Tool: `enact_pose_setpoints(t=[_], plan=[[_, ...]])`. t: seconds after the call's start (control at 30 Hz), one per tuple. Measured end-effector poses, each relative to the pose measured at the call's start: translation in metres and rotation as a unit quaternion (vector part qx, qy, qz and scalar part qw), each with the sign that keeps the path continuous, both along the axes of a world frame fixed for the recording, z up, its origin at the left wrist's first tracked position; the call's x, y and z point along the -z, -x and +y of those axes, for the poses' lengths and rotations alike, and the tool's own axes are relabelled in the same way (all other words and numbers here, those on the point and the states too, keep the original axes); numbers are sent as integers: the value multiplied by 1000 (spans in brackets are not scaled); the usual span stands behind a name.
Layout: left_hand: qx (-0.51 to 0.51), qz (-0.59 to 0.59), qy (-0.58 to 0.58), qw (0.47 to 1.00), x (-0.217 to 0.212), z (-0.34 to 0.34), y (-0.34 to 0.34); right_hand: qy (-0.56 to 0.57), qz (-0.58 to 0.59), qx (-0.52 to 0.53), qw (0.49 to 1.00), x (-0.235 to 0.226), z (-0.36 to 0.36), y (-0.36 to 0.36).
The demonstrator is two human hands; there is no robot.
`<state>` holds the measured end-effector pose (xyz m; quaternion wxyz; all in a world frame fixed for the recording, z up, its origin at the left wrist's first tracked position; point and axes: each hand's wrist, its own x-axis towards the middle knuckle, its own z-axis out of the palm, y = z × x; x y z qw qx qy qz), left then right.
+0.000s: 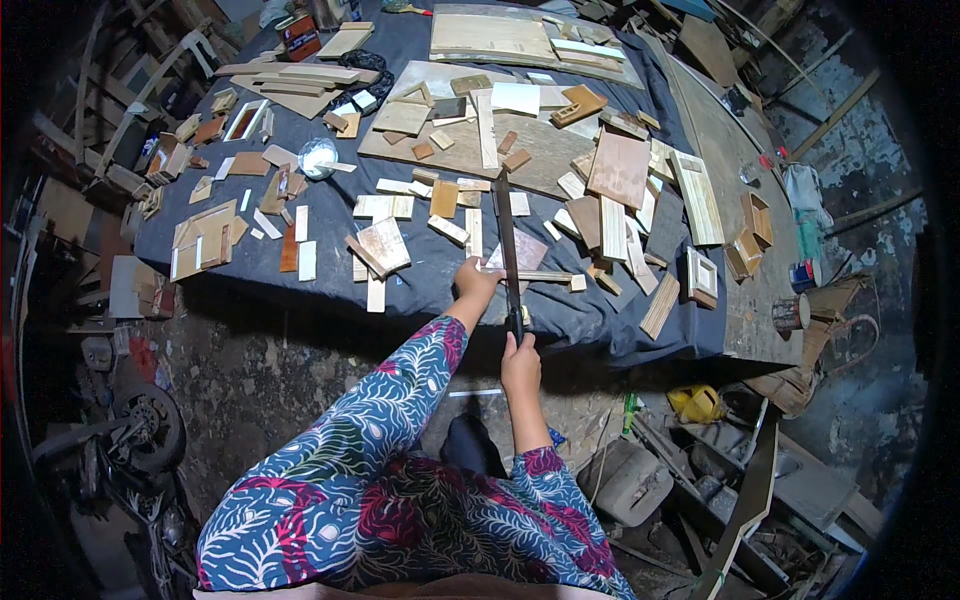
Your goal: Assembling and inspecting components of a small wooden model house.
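Observation:
My right hand point(521, 366) is closed round the dark handle of a handsaw point(508, 235), just off the table's near edge. Its long narrow blade points away from me across the cloth. Just left of the blade, my left hand point(476, 286) presses on a thin wooden strip point(545, 276). That strip runs to the right under or against the blade; the exact contact is too small to tell. A small block point(577, 283) sits at the strip's right end. Behind it lies a flat pinkish wood piece point(522, 262), partly covered by the saw.
A dark cloth point(330, 284) covers most of the table, strewn with wood offcuts. A white tub point(318, 157) stands at the left. Larger boards point(490, 40) lie at the back. Small wooden boxes point(742, 252) and a can point(791, 313) are on the right; a wheel point(150, 430) stands below left.

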<state>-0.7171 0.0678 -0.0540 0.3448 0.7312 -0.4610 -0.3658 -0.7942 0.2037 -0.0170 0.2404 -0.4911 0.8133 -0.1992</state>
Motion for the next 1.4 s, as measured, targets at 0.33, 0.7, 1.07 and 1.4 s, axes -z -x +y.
enact_pose_setpoints(t=[0.33,0.7,1.07,1.4], plan=[[-11,-57,90,994,22,2,5,-28,20,1,999,-5,-5,-4],[68,-104,32,992,-2,3,-4,-45,0,17,999,-8,-7,-6],[174,-177,-50,967,-19,-13,-14,-51,1,23,998,-6,-9,-7],[133,143,-296,935,-41,-34,-11,-64,9,25,998,-5,-11,-4]])
